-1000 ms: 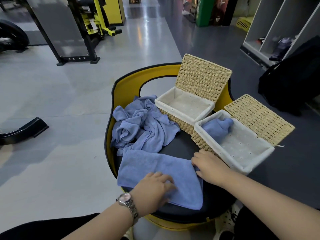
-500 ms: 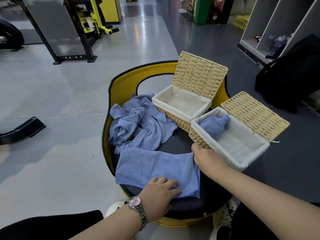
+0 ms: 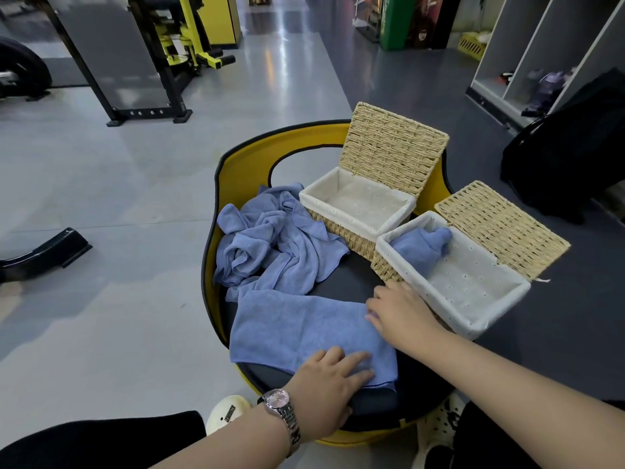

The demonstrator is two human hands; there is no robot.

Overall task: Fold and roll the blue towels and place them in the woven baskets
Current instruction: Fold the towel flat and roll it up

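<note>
A folded blue towel [image 3: 297, 330] lies flat on the black padded seat [image 3: 341, 282]. My left hand [image 3: 326, 390], with a watch on its wrist, presses the towel's near right corner with straight fingers. My right hand [image 3: 399, 309] lies on the towel's far right edge, fingers flat. A heap of crumpled blue towels [image 3: 270, 242] sits behind. Two woven baskets stand open on the right: the far basket [image 3: 341, 228] holds nothing, the near basket [image 3: 490, 319] holds one rolled blue towel [image 3: 419, 245] at its far end.
The seat has a yellow rim [image 3: 236, 164] and stands on a grey floor. Gym machines [image 3: 162, 52] are at the back left, shelving [image 3: 541, 55] and a black bag [image 3: 568, 147] at the right. A black curved part [image 3: 44, 252] lies on the floor at left.
My left hand has slid toward the towel's near right corner. My right hand has shifted a little left along the towel's far edge. The towel lies flatter.
</note>
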